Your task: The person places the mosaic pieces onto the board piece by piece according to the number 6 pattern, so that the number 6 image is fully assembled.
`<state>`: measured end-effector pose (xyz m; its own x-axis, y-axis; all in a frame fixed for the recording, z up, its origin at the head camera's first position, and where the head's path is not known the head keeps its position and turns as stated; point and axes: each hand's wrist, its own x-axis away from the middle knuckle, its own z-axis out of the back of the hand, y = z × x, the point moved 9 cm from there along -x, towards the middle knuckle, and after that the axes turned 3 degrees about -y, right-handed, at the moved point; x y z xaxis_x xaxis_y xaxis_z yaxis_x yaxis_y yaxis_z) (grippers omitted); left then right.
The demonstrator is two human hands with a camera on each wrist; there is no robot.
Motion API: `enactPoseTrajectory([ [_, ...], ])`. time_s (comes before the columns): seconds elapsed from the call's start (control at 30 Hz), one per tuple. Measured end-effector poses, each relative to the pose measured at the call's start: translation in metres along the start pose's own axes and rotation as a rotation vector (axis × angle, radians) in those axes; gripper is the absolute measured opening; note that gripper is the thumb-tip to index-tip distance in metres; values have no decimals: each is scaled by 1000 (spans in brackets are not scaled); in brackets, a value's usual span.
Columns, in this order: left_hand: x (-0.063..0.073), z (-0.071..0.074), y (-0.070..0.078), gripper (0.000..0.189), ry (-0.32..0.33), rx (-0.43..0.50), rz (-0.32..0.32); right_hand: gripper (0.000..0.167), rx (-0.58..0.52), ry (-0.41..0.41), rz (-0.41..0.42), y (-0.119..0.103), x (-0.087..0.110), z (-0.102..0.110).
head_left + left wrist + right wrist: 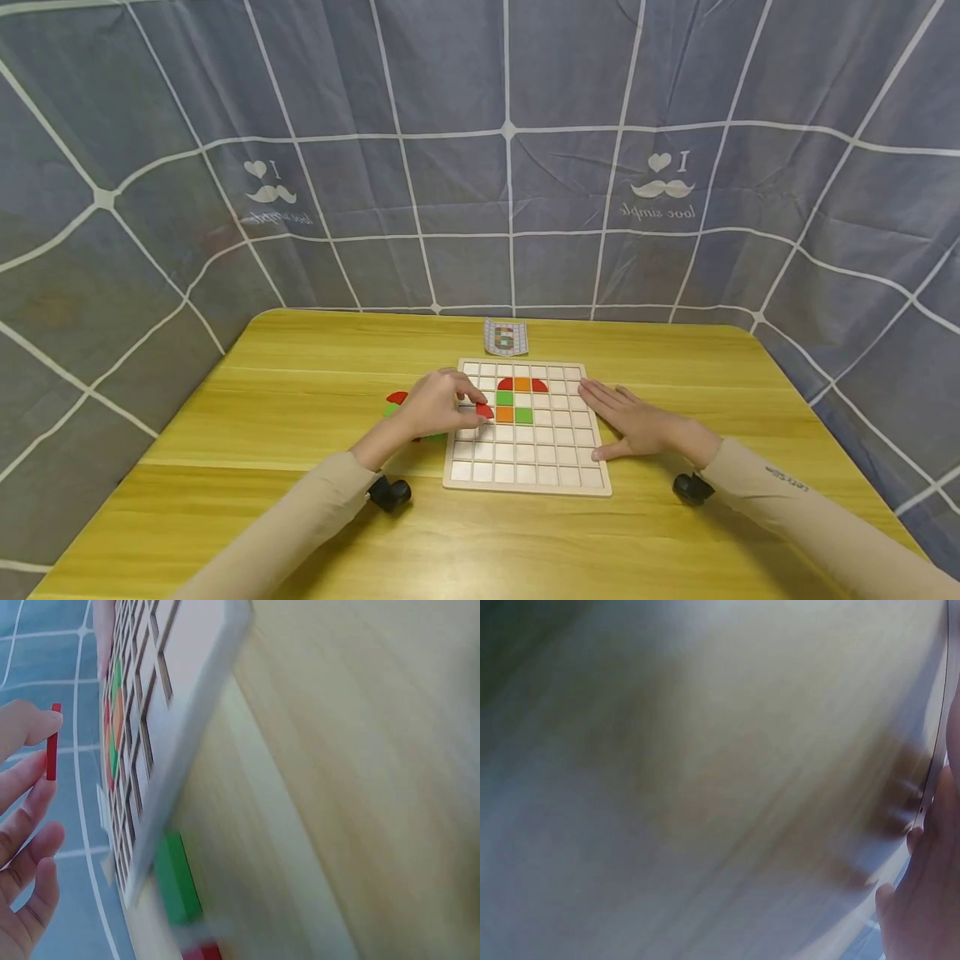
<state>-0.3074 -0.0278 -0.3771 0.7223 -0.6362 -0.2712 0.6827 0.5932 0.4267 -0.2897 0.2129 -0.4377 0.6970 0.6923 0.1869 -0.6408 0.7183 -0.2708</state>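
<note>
My left hand (437, 403) pinches a thin red quarter-round tile (484, 411) between thumb and fingers, over the left part of a wooden grid board (527, 476). In the left wrist view the red tile (52, 742) is edge-on at the fingertips. Set in the board are an orange square (522, 384) between two red rounded tiles, a green square (505, 398), and below it an orange square (505, 414) beside a green one (523, 415). With fingers stretched out, my right hand (632, 422) rests on the board's right edge.
Left of the board lie loose red and green tiles (397, 398), partly hidden by my left hand. A printed pattern card (506, 337) lies behind the board on the wooden table (330, 367). Grey curtains (457, 183) with white lines surround the table.
</note>
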Motion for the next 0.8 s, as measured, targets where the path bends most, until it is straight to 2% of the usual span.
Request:
enactPoseTrajectory([
  [0.13, -12, -10, 6, 16, -20, 11, 14, 100, 7, 19, 20, -1, 1, 1],
  [0.3, -25, -22, 15, 18, -58, 13, 21, 102, 5, -3, 1, 2, 0, -1],
  [0.53, -40, -34, 29, 18, -88, 15, 4, 102, 10, -11, -13, 5, -1, -2],
  [0.7, -48, -45, 31, 20, -109, 5, 27, 102, 14, -24, -23, 5, -2, -3],
  [0.8, -53, -51, 29, 21, -130, -1, 64, 102, 14, -35, -29, 5, -2, -3],
])
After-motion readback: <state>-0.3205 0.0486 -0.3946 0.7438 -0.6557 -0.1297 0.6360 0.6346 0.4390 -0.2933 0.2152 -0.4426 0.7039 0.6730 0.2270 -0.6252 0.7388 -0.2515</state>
